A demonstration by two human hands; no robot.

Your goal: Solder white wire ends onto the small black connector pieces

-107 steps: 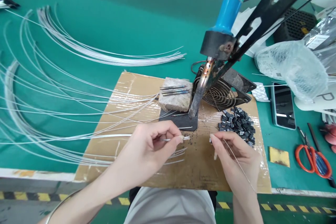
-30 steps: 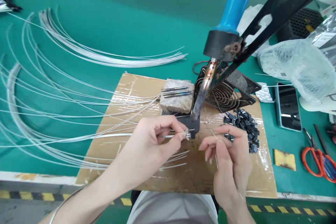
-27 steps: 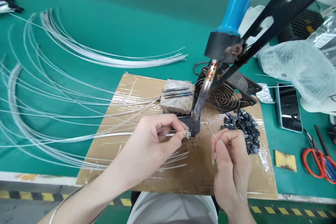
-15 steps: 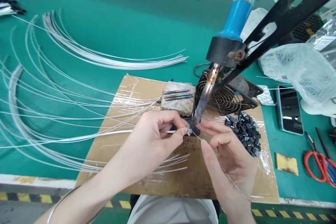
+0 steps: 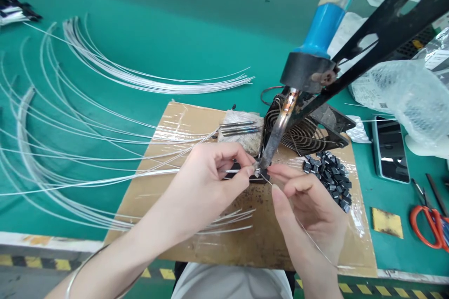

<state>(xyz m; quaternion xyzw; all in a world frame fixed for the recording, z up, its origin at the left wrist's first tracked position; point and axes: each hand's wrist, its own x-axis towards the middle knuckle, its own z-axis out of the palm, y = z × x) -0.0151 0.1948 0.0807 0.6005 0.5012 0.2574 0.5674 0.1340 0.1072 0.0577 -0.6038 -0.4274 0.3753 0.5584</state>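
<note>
A soldering iron with a blue sleeve (image 5: 322,28) hangs in a black bracket, its dark tip (image 5: 269,153) pointing down between my hands. My left hand (image 5: 222,173) pinches the end of a white cable (image 5: 154,176) with a small metal part just left of the tip. Thin solder wire (image 5: 317,244) runs across my right hand (image 5: 310,205), pinched between thumb and fingers, its end close to the tip. What exactly touches the tip is too small to tell. Behind my left hand, several thin metal rods lie on a pale block (image 5: 242,136).
Cardboard (image 5: 140,205) covers the bench under my hands. A round fan grille (image 5: 298,135) and a pile of black pieces (image 5: 329,180) sit right of the iron. Farther right are a phone (image 5: 391,149), a yellow sponge (image 5: 387,223) and red-handled scissors (image 5: 428,229). White cables (image 5: 150,80) lie left.
The whole view has shifted slightly, with most things a little farther right. My left hand's fingertips are slightly closer to the iron tip. Both hands keep their pinches.
</note>
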